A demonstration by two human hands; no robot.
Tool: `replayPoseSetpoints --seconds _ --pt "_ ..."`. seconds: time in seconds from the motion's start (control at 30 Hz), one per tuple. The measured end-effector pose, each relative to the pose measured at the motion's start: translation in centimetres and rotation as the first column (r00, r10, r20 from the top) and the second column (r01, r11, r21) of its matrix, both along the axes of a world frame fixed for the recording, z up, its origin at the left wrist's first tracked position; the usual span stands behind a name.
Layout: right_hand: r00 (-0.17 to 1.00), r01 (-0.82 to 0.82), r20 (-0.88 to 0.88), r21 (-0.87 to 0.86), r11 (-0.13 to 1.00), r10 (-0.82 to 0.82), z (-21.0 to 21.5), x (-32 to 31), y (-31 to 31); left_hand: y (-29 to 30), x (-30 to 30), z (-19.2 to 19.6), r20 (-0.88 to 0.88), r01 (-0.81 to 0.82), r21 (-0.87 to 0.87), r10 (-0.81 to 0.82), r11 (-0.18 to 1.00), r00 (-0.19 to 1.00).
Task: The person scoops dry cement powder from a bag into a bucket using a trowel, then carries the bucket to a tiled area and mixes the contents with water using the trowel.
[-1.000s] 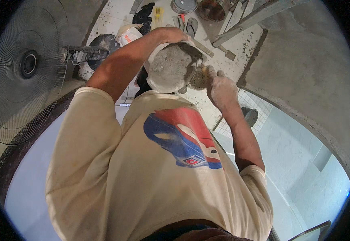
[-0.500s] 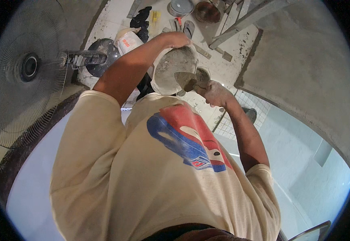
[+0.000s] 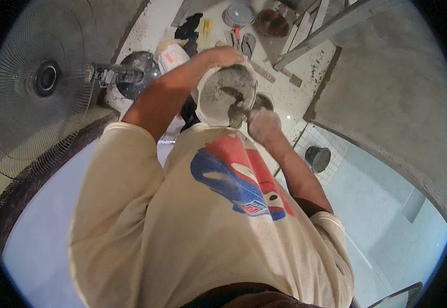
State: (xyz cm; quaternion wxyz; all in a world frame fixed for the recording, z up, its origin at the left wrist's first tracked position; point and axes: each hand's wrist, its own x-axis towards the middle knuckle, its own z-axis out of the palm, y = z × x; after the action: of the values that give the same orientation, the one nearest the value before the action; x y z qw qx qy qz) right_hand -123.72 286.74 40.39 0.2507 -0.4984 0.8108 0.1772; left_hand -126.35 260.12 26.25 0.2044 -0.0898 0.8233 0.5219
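From where I stand, the white bucket [image 3: 200, 107] is right in front of the person's middle, mouth upward, with a broad bed of grey mix [image 3: 214, 96] inside. The left hand [image 3: 227, 55] grips its far rim, fingers hooked over the edge; the right hand [image 3: 264, 126], at the bucket's near right side, is closed round the handle of a trowel [image 3: 236, 110], whose blade lies at the mix inside that side. As for progress, the mix is already in the bucket and has been worked at least partly: a dark hollow breaks its surface by the blade, while the rest looks lumpy and paler. A good deal seems left in there, though I can't judge its depth. A smaller bucket [image 3: 272, 99] just right of the white bucket also shows grey stuff within. That right side is the tight one, the trowel hand working close against both rims. Beyond the bucket's far right edge lie a flat bar [image 3: 263, 72] and a scraper [image 3: 295, 80], with a wooden frame [image 3: 326, 35] past them; left of it stand a sack [image 3: 172, 57] and a fan [image 3: 48, 78]. The easiest elbow room looks to be right of the bucket, toward the tiled patch [image 3: 305, 137].
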Motion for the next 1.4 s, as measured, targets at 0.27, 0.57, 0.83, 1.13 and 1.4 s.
replayPoseSetpoints --seconds 0.27,0.57,0.83,1.13,1.4 --pt "0.993 -0.116 -0.06 -0.265 0.957 0.103 -1.7 -0.6 3.4 -2.5 0.5 4.4 0.283 -0.171 0.219 0.105 0.961 0.953" --pt "0.97 -0.143 0.153 -0.268 0.953 0.189 4.7 -0.3 2.7 -4.3 -0.4 2.3 0.089 -0.032 -0.105 0.041 0.994 0.995" --pt "0.974 0.008 0.22 -0.27 0.963 0.054 4.5 3.4 1.2 1.9 13.1 6.4 -0.321 -0.74 0.215 0.762 0.637 0.563" --pt "0.999 -0.054 -0.022 -0.362 0.931 0.049 5.8 1.2 -0.7 0.8 12.3 6.8 -0.181 -0.673 0.149 0.689 0.725 0.702" --pt "0.986 0.075 0.154 -0.038 0.997 -0.068 1.5 -2.0 -4.9 3.6 9.2 8.8 -0.183 -0.526 -0.036 0.512 0.849 0.839"
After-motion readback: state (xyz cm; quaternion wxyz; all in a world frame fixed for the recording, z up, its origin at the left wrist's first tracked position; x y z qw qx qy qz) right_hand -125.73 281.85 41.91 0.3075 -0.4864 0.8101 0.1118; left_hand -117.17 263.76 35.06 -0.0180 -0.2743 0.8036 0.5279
